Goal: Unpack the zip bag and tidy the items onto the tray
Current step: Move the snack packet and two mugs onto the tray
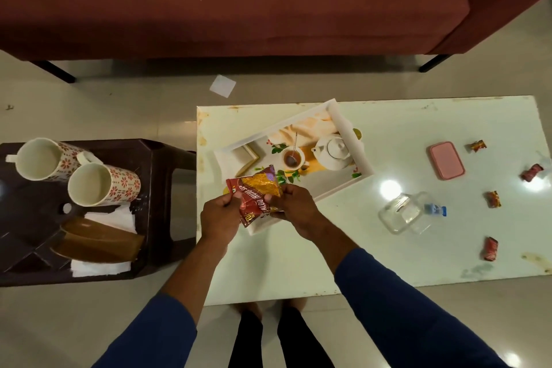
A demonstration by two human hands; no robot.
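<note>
A red and yellow snack packet point(254, 194) is held over the near left corner of the tray by both hands. My left hand point(219, 212) pinches its left end and my right hand point(294, 209) grips its right side. The white tray point(339, 119) with a printed teapot picture lies tilted on the white table point(298, 263). A clear zip bag point(403, 212) with a blue slider lies crumpled to the right of the tray. Several red wrapped sweets point(493, 199) are scattered at the table's right end, near a pink lidded box point(446, 160).
A dark side table point(167, 158) on the left carries two floral mugs point(103, 185), brown boxes and white tissues. A maroon sofa point(239, 3) runs along the far side. A white paper scrap point(222, 85) lies on the floor.
</note>
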